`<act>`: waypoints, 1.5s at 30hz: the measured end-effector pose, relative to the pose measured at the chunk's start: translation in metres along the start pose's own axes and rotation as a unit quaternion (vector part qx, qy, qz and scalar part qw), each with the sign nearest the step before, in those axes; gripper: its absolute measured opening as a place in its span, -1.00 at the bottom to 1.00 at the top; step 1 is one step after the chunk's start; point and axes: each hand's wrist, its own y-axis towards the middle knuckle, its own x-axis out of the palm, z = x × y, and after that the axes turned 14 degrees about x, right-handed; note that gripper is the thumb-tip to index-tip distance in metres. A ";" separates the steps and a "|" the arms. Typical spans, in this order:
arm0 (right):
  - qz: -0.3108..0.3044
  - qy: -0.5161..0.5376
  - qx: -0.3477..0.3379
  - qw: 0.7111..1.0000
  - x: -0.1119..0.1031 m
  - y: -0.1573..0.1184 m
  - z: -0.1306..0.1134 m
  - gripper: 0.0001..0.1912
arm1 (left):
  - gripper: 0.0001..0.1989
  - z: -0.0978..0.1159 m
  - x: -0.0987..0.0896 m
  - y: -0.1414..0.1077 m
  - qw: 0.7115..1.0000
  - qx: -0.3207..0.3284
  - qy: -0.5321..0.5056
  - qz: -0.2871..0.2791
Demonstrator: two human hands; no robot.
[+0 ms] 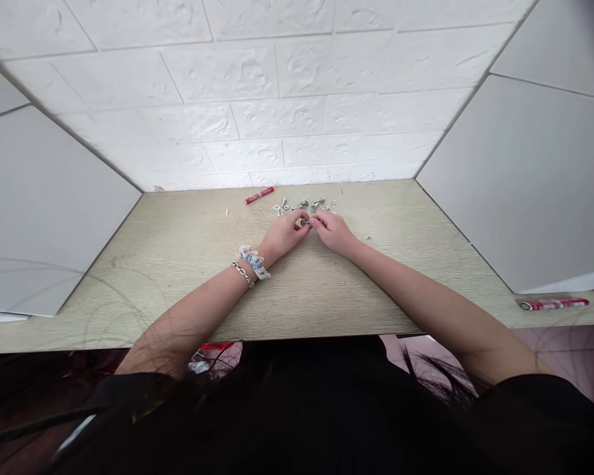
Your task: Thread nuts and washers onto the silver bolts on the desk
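My left hand [286, 232] and my right hand [332, 229] meet above the middle of the table. Between their fingertips is a small metal bolt [305, 223], its round end toward the left hand. The left thumb and fingers curl around that end, while the right fingers pinch the other end. Whether a nut or washer sits on it is too small to tell. Just behind the hands lie several loose silvery bolts [319, 201], nuts [333, 202] and washers [303, 204].
A red tube [259, 195] lies at the back left of the wooden table [297, 297]. Another red tube [554, 304] rests near the front right edge. White brick-patterned wall [257, 119] closes the back, with a grey panel on the left [44, 211] and the right [525, 178].
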 end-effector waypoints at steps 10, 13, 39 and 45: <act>0.032 -0.011 -0.059 0.998 0.004 0.001 0.007 -0.86 | -0.83 0.000 -0.001 0.001 1.000 -0.023 0.003 0.007; 0.027 -0.018 -0.061 0.998 0.003 -0.001 0.004 -0.87 | -0.83 -0.002 -0.001 0.000 1.000 -0.028 0.000 0.009; -0.016 -0.022 0.000 1.000 -0.002 -0.007 -0.005 -0.90 | -0.84 -0.002 -0.003 0.000 1.000 -0.002 0.020 -0.005; 0.005 -0.062 0.022 0.998 -0.004 -0.005 -0.007 -0.70 | -0.85 -0.004 -0.001 0.000 0.999 0.009 0.043 -0.011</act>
